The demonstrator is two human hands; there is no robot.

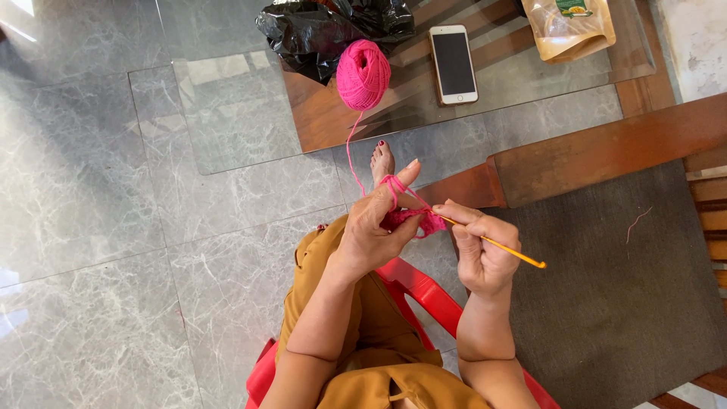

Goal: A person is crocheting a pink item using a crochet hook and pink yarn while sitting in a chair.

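The glass table [242, 113] carried a black bag [326, 26] at its far edge, a pouch [568, 26] at the far right corner, a phone [453, 64] between them, and a pink yarn ball [363, 74] near the middle, just in front of the bag. A strand [351, 148] ran from the ball over the near edge down to the left hand [371, 235]. That hand's forefinger was raised with yarn looped round it; thumb and remaining fingers were closed on a small pink crochet piece [420, 221], held over the lap, clear of the table.

The right hand [481, 254] was closed round a yellow hook [492, 244]. The hook's long axis ran from lower right to upper left, its working tip pointing into the piece and its butt end away to the right.

Risks, in my judgement: a tug on the strand could roll the ball off the near edge; slack tension at the forefinger could drop the loop off the hook.
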